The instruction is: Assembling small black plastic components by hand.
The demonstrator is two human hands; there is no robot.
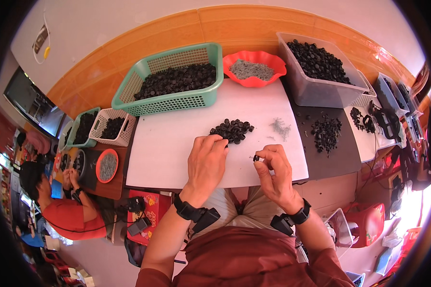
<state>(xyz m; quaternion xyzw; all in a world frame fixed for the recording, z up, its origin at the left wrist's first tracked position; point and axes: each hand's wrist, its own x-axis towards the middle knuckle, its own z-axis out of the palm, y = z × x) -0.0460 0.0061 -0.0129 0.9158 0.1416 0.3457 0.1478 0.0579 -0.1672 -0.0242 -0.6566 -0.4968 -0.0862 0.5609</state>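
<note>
On the white sheet in front of me is a pile of small black round caps. My left hand is at the pile's near left edge, its fingers bent together and pointing down among the caps. What its fingertips pinch, if anything, is hidden. Just right of the pile, my right hand is closed, pinching one small black cap between thumb and forefinger above the sheet. A small heap of thin grey metal pins lies beyond the right hand.
At the back stand a green basket of black caps, a red scalloped bowl of pins and a clear bin of black parts. Loose black parts lie on the dark mat. At left, another person works over a table.
</note>
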